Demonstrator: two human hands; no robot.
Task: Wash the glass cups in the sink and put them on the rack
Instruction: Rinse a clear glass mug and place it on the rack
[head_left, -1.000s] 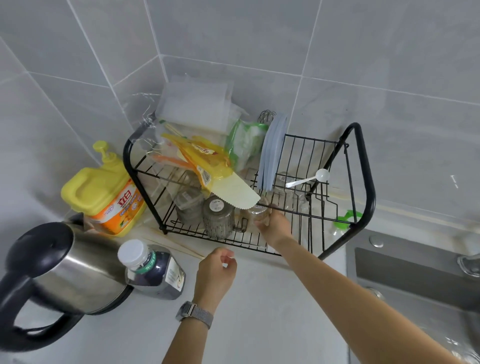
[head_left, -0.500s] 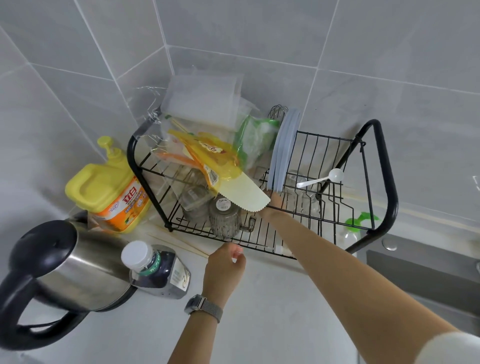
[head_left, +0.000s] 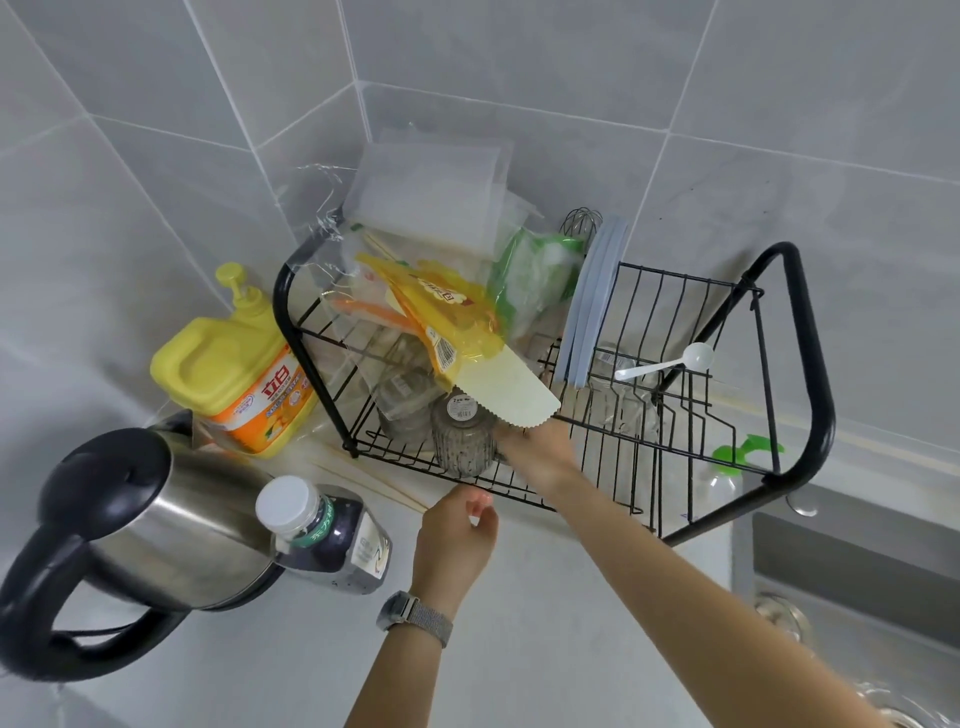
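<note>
A black wire rack (head_left: 810, 364) stands on the counter in the tiled corner. On its lower tier a ribbed glass cup (head_left: 462, 436) stands upside down, with a clear glass (head_left: 405, 405) behind it and more clear glasses (head_left: 618, 384) further right. My right hand (head_left: 535, 447) reaches into the lower tier, right beside the ribbed cup. It is blurred and its fingers are partly hidden under a cream serrated knife (head_left: 509, 395), so its grip is unclear. My left hand (head_left: 457, 535) hovers over the counter in front of the rack, fingers curled, holding nothing. The sink (head_left: 857, 561) lies at the right.
A steel kettle (head_left: 135, 519), a dark bottle with a white cap (head_left: 322, 535) and a yellow detergent jug (head_left: 234, 374) crowd the left. The rack's upper tier holds plastic bags, blue-grey plates (head_left: 592, 312) and a white spoon (head_left: 665, 364). A green-capped bottle (head_left: 727, 467) stands behind the rack's right end.
My right hand went deep into the rack's lower tier, then drew back a little toward the ribbed cup. The left hand stayed in front of the rack. The view shifted slightly.
</note>
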